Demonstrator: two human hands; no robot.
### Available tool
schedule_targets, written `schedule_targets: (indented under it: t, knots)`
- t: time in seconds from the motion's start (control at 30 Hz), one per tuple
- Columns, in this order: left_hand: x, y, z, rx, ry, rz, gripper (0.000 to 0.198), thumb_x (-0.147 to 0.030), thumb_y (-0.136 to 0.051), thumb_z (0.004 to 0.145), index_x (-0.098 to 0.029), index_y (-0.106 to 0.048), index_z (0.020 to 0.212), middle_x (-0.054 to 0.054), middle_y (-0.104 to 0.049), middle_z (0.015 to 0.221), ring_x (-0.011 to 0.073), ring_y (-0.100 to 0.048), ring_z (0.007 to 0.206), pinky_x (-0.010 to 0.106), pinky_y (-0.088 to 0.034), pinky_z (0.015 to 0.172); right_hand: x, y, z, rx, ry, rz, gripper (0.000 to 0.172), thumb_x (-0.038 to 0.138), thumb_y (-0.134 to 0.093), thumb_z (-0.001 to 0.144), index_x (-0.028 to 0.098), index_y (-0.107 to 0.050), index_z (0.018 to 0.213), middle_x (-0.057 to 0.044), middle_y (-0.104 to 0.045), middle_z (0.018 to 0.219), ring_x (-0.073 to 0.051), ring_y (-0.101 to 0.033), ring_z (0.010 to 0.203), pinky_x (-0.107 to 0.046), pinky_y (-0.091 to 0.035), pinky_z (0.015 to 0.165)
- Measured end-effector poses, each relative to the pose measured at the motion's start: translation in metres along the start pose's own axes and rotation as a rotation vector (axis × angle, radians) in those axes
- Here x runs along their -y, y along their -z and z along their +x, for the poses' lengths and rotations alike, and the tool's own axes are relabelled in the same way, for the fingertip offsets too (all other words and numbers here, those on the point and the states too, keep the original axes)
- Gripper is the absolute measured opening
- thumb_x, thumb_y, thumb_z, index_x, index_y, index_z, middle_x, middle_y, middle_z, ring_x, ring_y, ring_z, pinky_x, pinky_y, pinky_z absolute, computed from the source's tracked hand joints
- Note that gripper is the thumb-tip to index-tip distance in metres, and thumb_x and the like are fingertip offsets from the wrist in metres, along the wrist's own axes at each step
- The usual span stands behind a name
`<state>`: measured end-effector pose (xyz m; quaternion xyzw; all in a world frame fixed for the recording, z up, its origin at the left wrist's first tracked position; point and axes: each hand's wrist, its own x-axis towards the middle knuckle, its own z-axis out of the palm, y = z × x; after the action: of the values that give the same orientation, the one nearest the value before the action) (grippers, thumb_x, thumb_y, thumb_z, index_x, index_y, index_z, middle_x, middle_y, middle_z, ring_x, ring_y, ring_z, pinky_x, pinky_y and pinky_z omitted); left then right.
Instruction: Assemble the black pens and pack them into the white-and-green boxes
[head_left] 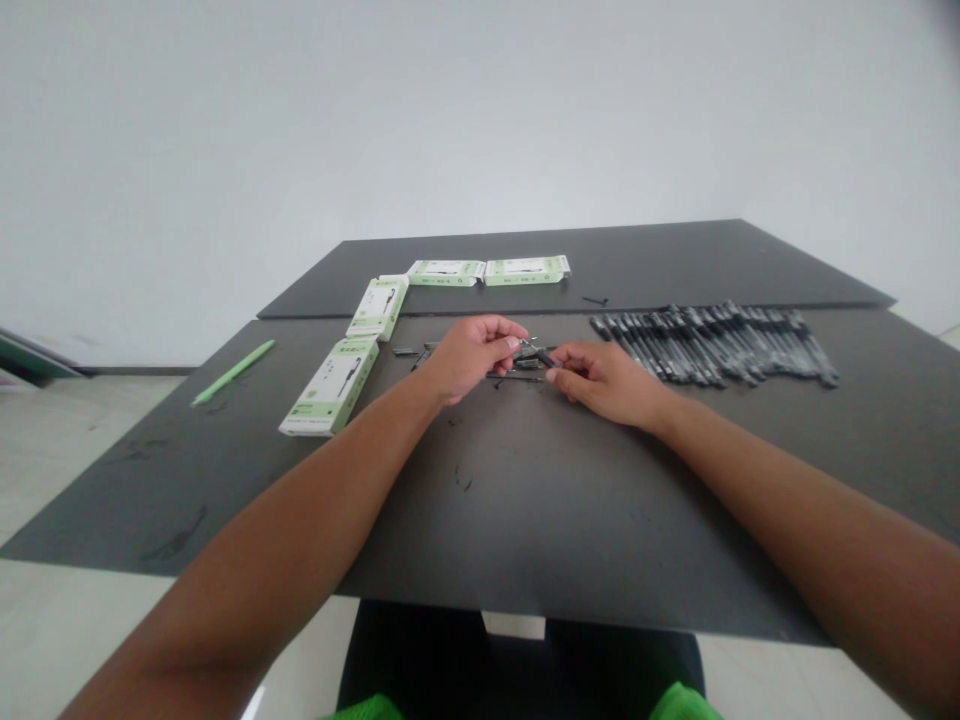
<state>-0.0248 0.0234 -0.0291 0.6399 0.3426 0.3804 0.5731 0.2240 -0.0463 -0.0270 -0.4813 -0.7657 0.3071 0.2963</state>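
Over the middle of the dark table, my left hand (480,352) and my right hand (604,380) come close together. Between them is a pen (541,353) with a dark barrel and a thin, light end. My right thumb and fingers pinch its dark part. At the light end, my left thumb and forefinger are closed; the small detail there is blurred. Loose black pen parts (517,377) lie beneath and behind the hands, partly hidden by them. Right of my right hand, a long row of clear-barrelled black pens (712,345) lies side by side.
Green-and-white pen boxes stand in an angled line: one at near left (334,388), another behind it (379,308), two at the back (446,272). A light green pen (234,372) lies far left. A small black piece (595,300) rests near the table seam.
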Motion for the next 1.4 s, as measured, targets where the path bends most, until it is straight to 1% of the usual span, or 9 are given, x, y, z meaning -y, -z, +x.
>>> schedule_targets:
  t: [0.2, 0.37, 0.53, 0.67, 0.8, 0.93, 1.17, 1.4]
  knots:
    - [-0.001, 0.002, 0.001, -0.023, -0.020, -0.013, 0.016, -0.019, -0.076, 0.097, -0.013, -0.077, 0.112, -0.001, -0.068, 0.075, 0.0084, -0.061, 0.061, 0.021, -0.050, 0.060, -0.003, 0.000, 0.000, 0.011, 0.012, 0.018, 0.030, 0.051, -0.065, 0.105, 0.022, -0.072, 0.099, 0.001, -0.063, 0.072, -0.017, -0.054, 0.065, -0.033, -0.037, 0.063]
    - [-0.004, 0.001, -0.001, 0.009, -0.014, 0.045, 0.015, -0.018, -0.075, 0.097, -0.012, -0.077, 0.111, -0.001, -0.068, 0.073, 0.0078, -0.060, 0.060, 0.021, -0.049, 0.060, -0.002, 0.000, 0.000, 0.011, 0.007, 0.030, 0.027, 0.048, -0.066, 0.104, 0.023, -0.072, 0.098, 0.002, -0.062, 0.071, -0.017, -0.053, 0.064, -0.032, -0.038, 0.063]
    - [-0.009, -0.002, -0.004, 0.049, -0.033, 0.088, 0.014, -0.016, -0.074, 0.096, -0.011, -0.077, 0.109, -0.002, -0.067, 0.071, 0.0080, -0.059, 0.060, 0.022, -0.048, 0.060, -0.002, -0.001, 0.000, 0.025, 0.035, 0.040, 0.028, 0.049, -0.066, 0.104, 0.022, -0.074, 0.098, 0.003, -0.059, 0.073, -0.016, -0.050, 0.065, -0.031, -0.037, 0.061]
    - [-0.010, -0.002, -0.005, 0.063, -0.027, 0.091, 0.015, -0.017, -0.075, 0.094, -0.012, -0.078, 0.108, -0.002, -0.067, 0.071, 0.0083, -0.058, 0.060, 0.022, -0.048, 0.060, 0.000, 0.001, 0.000, 0.016, 0.039, 0.019, 0.029, 0.048, -0.067, 0.103, 0.021, -0.077, 0.100, 0.002, -0.061, 0.074, -0.016, -0.050, 0.066, -0.031, -0.037, 0.061]
    - [-0.009, -0.002, -0.005, 0.057, -0.022, 0.078, 0.015, -0.019, -0.076, 0.094, -0.012, -0.078, 0.107, -0.002, -0.067, 0.071, 0.0086, -0.059, 0.060, 0.022, -0.048, 0.059, 0.003, 0.002, -0.001, -0.023, 0.039, -0.009, 0.029, 0.046, -0.067, 0.103, 0.020, -0.080, 0.100, 0.001, -0.062, 0.073, -0.016, -0.052, 0.066, -0.031, -0.038, 0.062]
    - [-0.009, -0.002, -0.005, 0.054, -0.026, 0.071, 0.014, -0.020, -0.075, 0.096, -0.012, -0.078, 0.107, -0.001, -0.067, 0.071, 0.0089, -0.059, 0.060, 0.022, -0.049, 0.059, 0.003, 0.002, 0.000, -0.068, 0.054, -0.024, 0.029, 0.045, -0.067, 0.102, 0.020, -0.081, 0.100, 0.000, -0.066, 0.076, -0.017, -0.056, 0.069, -0.031, -0.041, 0.064]
    - [-0.010, -0.004, -0.006, 0.049, -0.023, 0.067, 0.014, -0.018, -0.080, 0.092, -0.012, -0.077, 0.105, -0.001, -0.069, 0.073, 0.0087, -0.061, 0.061, 0.022, -0.051, 0.060, 0.001, -0.001, 0.002, -0.150, 0.075, -0.034, 0.024, 0.043, -0.070, 0.099, 0.021, -0.079, 0.100, -0.002, -0.073, 0.078, -0.018, -0.061, 0.069, -0.032, -0.045, 0.064]
    - [-0.011, -0.005, -0.006, 0.030, -0.012, 0.044, 0.015, -0.015, -0.079, 0.093, -0.012, -0.075, 0.106, 0.001, -0.073, 0.074, 0.0092, -0.066, 0.062, 0.022, -0.054, 0.061, -0.001, -0.003, 0.003, -0.217, 0.044, 0.006, 0.020, 0.041, -0.078, 0.092, 0.022, -0.075, 0.099, -0.002, -0.071, 0.077, -0.018, -0.060, 0.066, -0.032, -0.046, 0.062]
